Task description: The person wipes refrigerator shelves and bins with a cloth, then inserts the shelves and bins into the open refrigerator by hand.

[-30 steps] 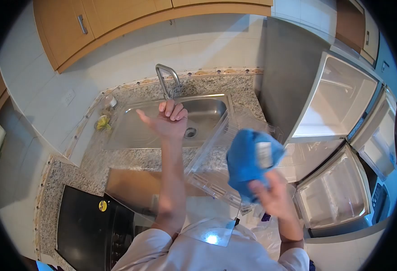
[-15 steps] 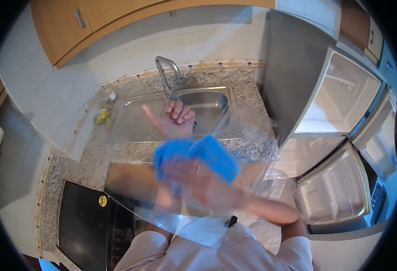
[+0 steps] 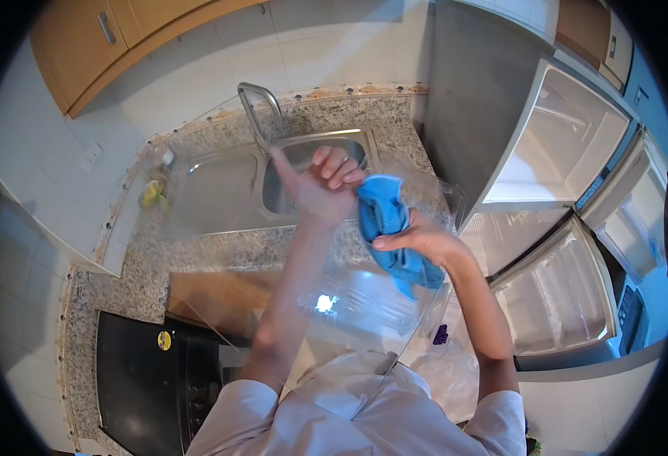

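Observation:
A large clear panel (image 3: 273, 262), looking like a glass fridge shelf, is tilted in front of my body, with light glinting off it. My left hand (image 3: 322, 182) shows through it, palm turned up, thumb stretched out and fingers curled, bearing the panel from beneath; its exact contact is hard to make out. In my right hand (image 3: 425, 237) a bunched blue cloth (image 3: 385, 209) is gripped between thumb and fingers, near the panel's right side. The top of the cloth is close to my left fingertips.
Behind the panel is a steel sink (image 3: 220, 186) with a faucet (image 3: 254, 114) in a granite counter (image 3: 136, 251). A fridge (image 3: 554, 137) stands with its doors open on the right. A black appliance (image 3: 136, 380) is at lower left, and a yellow item (image 3: 152, 195) lies beside the sink.
My right hand and the blue cloth have moved right and up from in front of my left forearm. The cloth hangs more upright. My left hand has shifted slightly right.

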Available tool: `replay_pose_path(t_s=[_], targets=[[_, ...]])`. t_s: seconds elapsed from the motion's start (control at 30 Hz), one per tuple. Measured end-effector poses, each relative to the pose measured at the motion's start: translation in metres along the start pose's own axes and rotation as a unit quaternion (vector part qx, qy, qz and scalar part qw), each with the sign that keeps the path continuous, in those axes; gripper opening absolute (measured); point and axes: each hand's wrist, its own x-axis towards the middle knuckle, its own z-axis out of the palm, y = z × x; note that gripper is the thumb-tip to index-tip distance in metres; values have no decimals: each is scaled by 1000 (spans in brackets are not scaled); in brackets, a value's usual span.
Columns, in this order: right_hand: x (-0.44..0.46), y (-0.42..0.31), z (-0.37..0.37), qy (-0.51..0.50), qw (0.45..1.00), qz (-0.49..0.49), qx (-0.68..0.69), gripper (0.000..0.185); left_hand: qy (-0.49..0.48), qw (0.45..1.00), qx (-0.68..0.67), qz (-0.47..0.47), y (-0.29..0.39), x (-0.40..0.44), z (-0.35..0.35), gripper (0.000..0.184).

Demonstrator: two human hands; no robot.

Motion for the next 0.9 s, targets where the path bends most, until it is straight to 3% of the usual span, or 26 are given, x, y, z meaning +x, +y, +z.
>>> replay_pose_path(t_s=[0.07, 0.1, 0.13, 0.17, 0.23, 0.27, 0.33, 0.4, 0.43, 0.5, 0.53, 0.57, 0.6, 0.67, 0.73, 0.8, 0.9], targets=[[-1, 3, -14, -62, 977, 124, 161, 36, 24, 1000, 8, -15, -15, 8, 2, 64], [-3, 9, -14, -58, 977, 126, 160, 36, 45, 998, 18, -30, -20, 13, 5, 64], [-7, 20, -13, -26, 965, 95, 244, 37, -29, 997, 37, -66, -20, 18, 1, 65], [-11, 31, -12, 8, 944, 62, 325, 37, -30, 997, 33, -69, -21, 23, -3, 65], [-19, 48, -17, 36, 932, 58, 355, 38, 131, 936, 295, -140, -23, 28, 10, 78], [-25, 50, -19, 65, 921, 17, 383, 39, 59, 885, 438, -150, -10, 15, 14, 91], [-38, 48, -28, 115, 903, -84, 406, 41, -23, 948, 253, -189, 26, -25, 19, 90], [-46, 34, -36, 194, 892, -143, 382, 43, -118, 930, 320, -137, 44, -67, 30, 86], [-52, 28, -40, 263, 882, -183, 347, 44, -105, 918, 370, -96, 37, -81, 47, 78], [-61, 23, -47, 291, 879, -161, 343, 50, -94, 908, 405, -56, 23, -84, 55, 69], [-62, 20, -46, 332, 879, -162, 301, 52, -3, 838, 545, 17, 17, -77, 49, 56], [-61, 18, -46, 368, 877, -164, 260, 54, 89, 735, 666, 92, 12, -73, 43, 43], [-61, 22, -42, 383, 874, -182, 237, 59, 87, 735, 666, 95, 10, -71, 39, 43], [-67, 18, -44, 358, 881, -194, 242, 64, 144, 728, 646, 181, 8, -66, 34, 20], [-69, 19, -53, 277, 872, -230, 332, 67, 142, 739, 626, 204, 6, -68, 32, 20], [-55, 1, -89, 56, 808, -206, 548, 53, 144, 755, 601, 220, 6, -72, 32, 20], [-25, -37, -121, -6, 787, -203, 583, 45, 167, 788, 560, 194, 8, -70, 35, 18]])
